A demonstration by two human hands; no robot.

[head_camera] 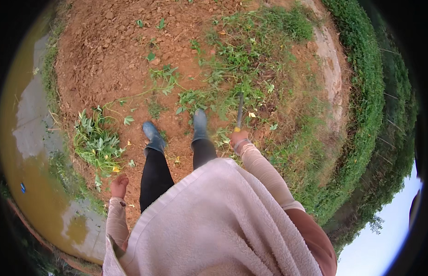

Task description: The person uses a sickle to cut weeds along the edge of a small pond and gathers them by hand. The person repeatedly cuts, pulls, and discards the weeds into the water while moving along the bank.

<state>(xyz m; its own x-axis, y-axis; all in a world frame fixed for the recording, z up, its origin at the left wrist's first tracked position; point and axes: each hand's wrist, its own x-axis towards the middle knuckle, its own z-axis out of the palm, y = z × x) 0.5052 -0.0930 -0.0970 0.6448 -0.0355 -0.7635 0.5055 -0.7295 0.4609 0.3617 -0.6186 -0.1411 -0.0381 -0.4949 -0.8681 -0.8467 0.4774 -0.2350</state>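
My right hand (239, 138) is closed around the handle of a long-bladed hand tool (240, 110), with a bit of yellow showing at the grip. Its dark blade points away from me, and its tip reaches into green creeping vines (243, 62) with lobed leaves. My left hand (119, 185) hangs low on the left, fingers loosely curled, with nothing visible in it. Just beyond that hand, a heap of leafy vines (98, 139) lies on the soil. From the heap, a long stem runs across the ground toward the right.
My blue rubber boots (153, 136) stand on reddish, cloddy soil (107, 62). Muddy water (38, 172) borders the left side, with a small blue object (22, 187) in it. Grass (303, 155) and a pale strip of ground (331, 72) lie right, before a dense green hedge (369, 76). A towel (214, 214) drapes over my front.
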